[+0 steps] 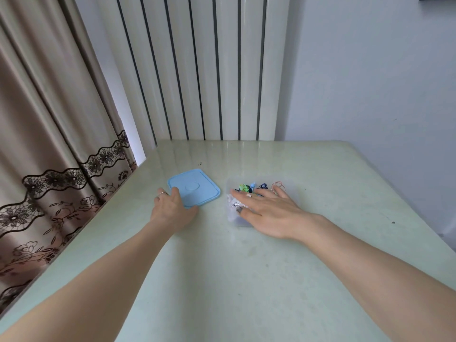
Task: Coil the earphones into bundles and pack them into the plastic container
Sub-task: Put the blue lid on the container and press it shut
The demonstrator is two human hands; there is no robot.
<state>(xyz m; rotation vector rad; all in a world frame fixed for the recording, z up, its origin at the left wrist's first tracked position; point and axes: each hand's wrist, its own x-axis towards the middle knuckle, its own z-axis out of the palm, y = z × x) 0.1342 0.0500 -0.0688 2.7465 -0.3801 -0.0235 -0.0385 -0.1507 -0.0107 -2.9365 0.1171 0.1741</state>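
Left hand [172, 208] rests on near-left corner of flat light-blue square plastic lid [195, 187], fingers curled over its edge; grip unclear. Right hand [267, 209] spread flat, fingers straight, over open clear plastic container [232, 215], holding nothing. Coiled multicoloured earphones [249, 187] lie inside container. Both sit side by side on pale green table [246, 280].

A pale green table [246, 280] carrying a lid and a container.
A blue lid [197, 191] lies flat toward the far edge, left of centre; just beside it on the right stands a clear plastic container [232, 215] of coloured earphones [249, 188]; small dark specks dot the surface near the right edge.
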